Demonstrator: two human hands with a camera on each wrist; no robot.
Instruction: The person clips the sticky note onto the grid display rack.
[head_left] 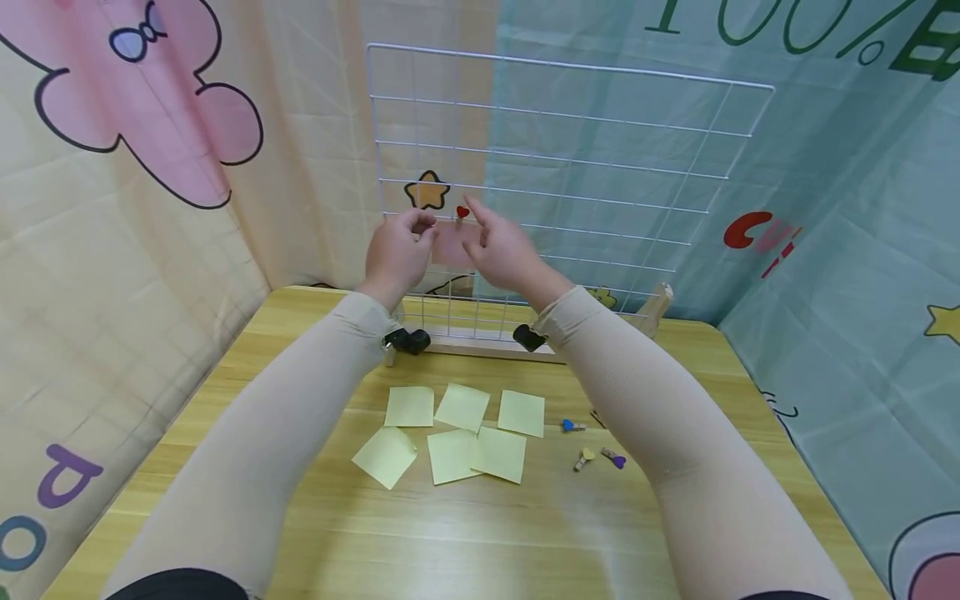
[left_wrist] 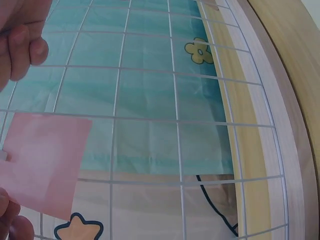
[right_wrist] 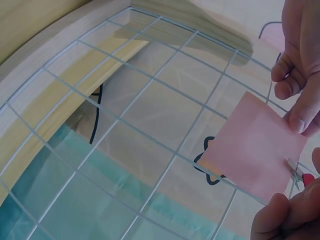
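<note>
A pink sticky note (head_left: 452, 243) hangs against the white wire grid (head_left: 577, 158). At its top edge a small clothespin with a red heart (head_left: 462, 212) is clipped, its jaws over the paper in the right wrist view. My left hand (head_left: 400, 254) pinches the note's left edge near the upper corner; in the right wrist view the left thumb (right_wrist: 299, 124) lies on the paper. My right hand (head_left: 506, 250) is just right of the clothespin, index finger and thumb apart with nothing between them. In the left wrist view the right fingers (left_wrist: 22, 50) stand off the note.
Several pale yellow sticky notes (head_left: 411, 407) lie on the wooden table (head_left: 420, 542). To their right are small clothespins with blue (head_left: 570, 426), yellow (head_left: 583, 458) and purple (head_left: 615, 457) hearts. The grid stands in a wooden base (head_left: 487, 347); printed curtains (head_left: 840, 275) surround the table.
</note>
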